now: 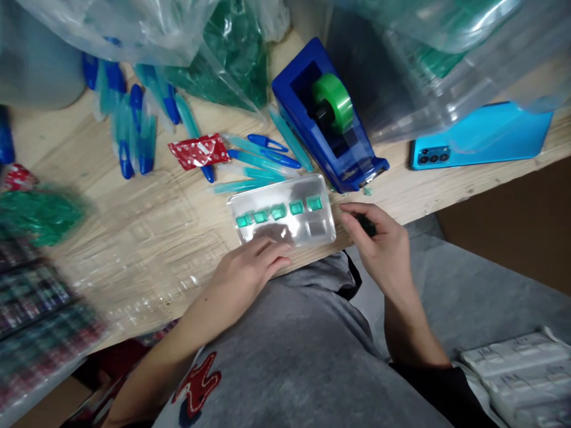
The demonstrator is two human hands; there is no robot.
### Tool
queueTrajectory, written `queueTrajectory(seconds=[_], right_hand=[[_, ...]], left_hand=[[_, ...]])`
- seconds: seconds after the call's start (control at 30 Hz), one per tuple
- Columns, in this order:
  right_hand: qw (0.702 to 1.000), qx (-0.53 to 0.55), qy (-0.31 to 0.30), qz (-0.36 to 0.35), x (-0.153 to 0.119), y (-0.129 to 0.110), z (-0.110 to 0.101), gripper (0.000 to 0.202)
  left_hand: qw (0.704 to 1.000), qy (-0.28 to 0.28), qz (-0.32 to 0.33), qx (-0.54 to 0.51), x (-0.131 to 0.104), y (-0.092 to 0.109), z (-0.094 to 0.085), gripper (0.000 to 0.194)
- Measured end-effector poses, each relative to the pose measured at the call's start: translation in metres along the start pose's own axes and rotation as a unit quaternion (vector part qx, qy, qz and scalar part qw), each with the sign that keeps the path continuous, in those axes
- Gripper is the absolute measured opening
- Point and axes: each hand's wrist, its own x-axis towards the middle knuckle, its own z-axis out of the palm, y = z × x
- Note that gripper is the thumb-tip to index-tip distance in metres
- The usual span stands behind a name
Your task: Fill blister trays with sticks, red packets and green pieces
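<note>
A clear plastic tray [307, 229] lies at the table's front edge, with a row of several green pieces [278, 211] in its upper compartments. My left hand [254, 264] rests over the tray's lower left edge, fingers together; whether anything is beneath them is hidden. To the right of the tray, apart from it, my right hand [375, 238] is curled with thumb and forefinger close together. Dark green pieces [366, 224] show inside its curled fingers.
Behind the tray stand a blue tape dispenser [328, 119], blue-capped pens [263, 154] and a red packet [200, 151]. A blue phone [482, 137] lies right. Clear trays [147, 255] and a green pile [40, 214] lie left. Plastic bags [227, 59] hang over the back.
</note>
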Motion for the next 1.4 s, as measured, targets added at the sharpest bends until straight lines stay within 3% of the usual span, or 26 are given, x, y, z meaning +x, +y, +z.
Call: queueTrajectory(seconds=[0.07, 0.17, 0.4, 0.53, 0.67, 0.73, 0.8, 0.97, 1.2, 1.4], right_hand=[[1.000, -0.008, -0.003, 0.001, 0.000, -0.001, -0.001, 0.012], [1.000, -0.017, -0.011, -0.006, 0.000, -0.004, 0.000, 0.012], [0.998, -0.052, -0.013, -0.021, -0.004, -0.007, -0.007, 0.011], [0.987, -0.092, -0.017, -0.127, -0.007, -0.018, 0.001, 0.015], [0.965, -0.109, -0.101, -0.215, -0.004, -0.035, 0.014, 0.022], [0.967, -0.107, -0.106, -0.206, -0.001, -0.038, 0.014, 0.023], [0.974, -0.114, -0.068, -0.185, 0.000, -0.037, 0.009, 0.021], [0.984, -0.136, -0.015, -0.113, -0.005, -0.019, -0.011, 0.017], [0.991, -0.103, -0.080, -0.015, -0.020, 0.006, -0.015, 0.031], [0.985, -0.074, -0.157, 0.017, -0.020, 0.007, -0.009, 0.052]], left_hand=[[0.999, -0.030, -0.008, 0.010, -0.004, -0.007, 0.003, 0.020], [0.999, -0.031, -0.009, -0.014, 0.002, -0.016, 0.005, 0.022], [0.993, -0.103, -0.006, -0.063, 0.013, -0.020, -0.006, 0.021], [0.996, -0.090, -0.001, 0.025, 0.009, -0.015, 0.001, 0.025], [0.997, -0.068, 0.035, 0.027, 0.008, -0.017, 0.004, 0.025], [0.996, -0.080, 0.050, -0.008, 0.011, -0.021, 0.001, 0.023], [0.994, -0.092, 0.051, -0.032, 0.014, -0.025, -0.003, 0.023], [0.989, -0.124, 0.017, -0.078, 0.020, -0.027, -0.011, 0.023], [0.981, -0.140, -0.022, -0.131, 0.028, -0.022, -0.014, 0.019], [0.988, -0.114, 0.021, -0.102, 0.027, -0.022, -0.012, 0.021]])
